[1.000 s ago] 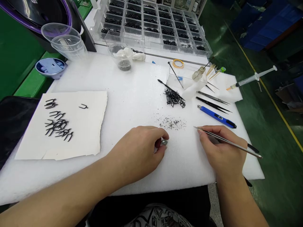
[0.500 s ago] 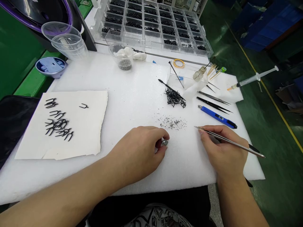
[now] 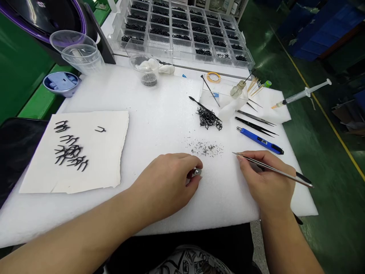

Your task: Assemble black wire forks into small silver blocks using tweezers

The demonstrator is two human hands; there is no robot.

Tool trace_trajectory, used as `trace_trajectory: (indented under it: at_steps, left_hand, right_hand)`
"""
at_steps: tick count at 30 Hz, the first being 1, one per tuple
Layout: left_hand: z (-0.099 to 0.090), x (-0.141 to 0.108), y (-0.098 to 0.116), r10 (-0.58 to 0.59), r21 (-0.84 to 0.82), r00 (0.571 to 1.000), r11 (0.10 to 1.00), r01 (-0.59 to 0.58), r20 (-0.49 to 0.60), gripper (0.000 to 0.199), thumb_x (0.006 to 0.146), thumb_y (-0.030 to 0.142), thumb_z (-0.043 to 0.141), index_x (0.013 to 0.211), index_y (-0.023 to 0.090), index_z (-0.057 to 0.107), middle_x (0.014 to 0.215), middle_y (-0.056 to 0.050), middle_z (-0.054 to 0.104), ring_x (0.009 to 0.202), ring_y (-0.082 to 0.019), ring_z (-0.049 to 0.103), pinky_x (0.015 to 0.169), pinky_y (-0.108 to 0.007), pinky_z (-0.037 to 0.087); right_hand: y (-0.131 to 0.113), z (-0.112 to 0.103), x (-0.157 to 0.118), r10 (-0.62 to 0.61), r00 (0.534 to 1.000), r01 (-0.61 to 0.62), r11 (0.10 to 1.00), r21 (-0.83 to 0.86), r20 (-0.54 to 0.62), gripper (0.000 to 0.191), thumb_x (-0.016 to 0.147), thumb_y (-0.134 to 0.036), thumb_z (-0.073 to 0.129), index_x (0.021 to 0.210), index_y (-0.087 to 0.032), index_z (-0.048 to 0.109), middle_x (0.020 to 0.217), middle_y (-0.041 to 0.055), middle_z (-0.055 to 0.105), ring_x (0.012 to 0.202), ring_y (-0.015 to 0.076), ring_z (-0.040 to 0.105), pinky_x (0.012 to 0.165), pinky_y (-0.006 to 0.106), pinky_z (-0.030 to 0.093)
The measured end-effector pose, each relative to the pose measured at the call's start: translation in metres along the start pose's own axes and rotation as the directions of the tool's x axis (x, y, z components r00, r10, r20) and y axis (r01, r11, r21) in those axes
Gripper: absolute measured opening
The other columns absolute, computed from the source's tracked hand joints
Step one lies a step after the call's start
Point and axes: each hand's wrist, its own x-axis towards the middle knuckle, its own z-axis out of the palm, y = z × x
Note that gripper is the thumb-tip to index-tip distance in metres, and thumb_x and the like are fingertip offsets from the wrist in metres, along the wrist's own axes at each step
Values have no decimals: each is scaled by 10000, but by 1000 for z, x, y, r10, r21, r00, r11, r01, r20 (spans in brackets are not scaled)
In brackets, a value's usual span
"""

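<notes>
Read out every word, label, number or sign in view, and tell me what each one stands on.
Printed garment at the bottom edge: letters, perhaps "NOT"; the rest is too distorted to read.
Blue tool: pale marks on a dark patch, too small to read.
Syringe: marks on the barrel, too small to read.
No other text can be made out.

Your white foam sheet (image 3: 154, 121): bright, evenly lit. Black machine (image 3: 42, 21): streaked with glare. Green floor (image 3: 336, 190): dim, pale reflections. Blue boxes (image 3: 309, 34): murky, soft. Dark specks (image 3: 207, 148): too fine for you to resolve. Your left forearm (image 3: 85, 228): wide-angle stretch.
</notes>
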Motion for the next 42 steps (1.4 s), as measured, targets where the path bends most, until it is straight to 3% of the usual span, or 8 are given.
trace_trajectory:
  at_steps: [5, 9, 14, 18, 26, 42]
  left_hand:
    - [4, 1, 1, 9, 53, 1000, 999, -9, -11, 117, 880, 249, 555, 942, 226, 651, 823, 29, 674, 677, -151, 577, 618, -313, 437]
    - [1, 2, 3, 3, 20, 1000, 1000, -3, 2, 106, 869, 241, 584, 936, 229, 664, 801, 34, 676, 695, -148, 590, 633, -299, 447]
    - [-3, 4, 3, 0, 14, 1000, 1000, -1, 21, 115, 868, 227, 573, 929, 216, 669, 812, 18, 687, 695, -151, 594, 617, -290, 438]
    - [-3, 4, 3, -2, -1, 999, 1000, 2, 40, 119, 868, 231, 570, 931, 217, 671, 826, 11, 694, 705, -156, 602, 615, -288, 439]
    - [-4, 5, 2, -10, -13, 999, 1000, 10, 53, 100, 863, 225, 580, 916, 229, 665, 823, 27, 689, 731, -156, 605, 623, -279, 422]
    - [-4, 6, 2, 10, 0, 999, 1000, -10, 39, 110, 864, 222, 576, 914, 216, 673, 815, 12, 695, 723, -155, 612, 618, -273, 436]
  right_hand:
    - [-6, -6, -8, -113, 993, 117, 987, 112, -42, 119, 759, -169, 769, 872, -190, 739, 858, 31, 770, 776, 184, 734, 730, 309, 593]
    - [-25, -8, -21, -171, 982, 149, 960, 236, 79, 194, 738, -100, 766, 892, -206, 712, 901, 14, 773, 795, 173, 740, 732, 289, 606]
    - [-39, 0, -29, -340, 934, 297, 911, 285, 113, 244, 754, -63, 713, 933, -225, 671, 932, 9, 772, 841, 173, 738, 792, 310, 610]
    - [-40, 2, -28, -364, 911, 289, 897, 334, 191, 228, 782, -76, 682, 939, -239, 657, 932, 11, 775, 842, 184, 741, 773, 321, 620]
    - [-41, 4, -25, -367, 900, 276, 897, 346, 233, 208, 777, -77, 688, 919, -224, 653, 931, 6, 775, 843, 161, 737, 773, 279, 606]
    - [-41, 5, -24, -380, 895, 282, 888, 364, 233, 193, 793, -77, 671, 915, -224, 647, 908, 16, 771, 821, 166, 734, 755, 295, 606]
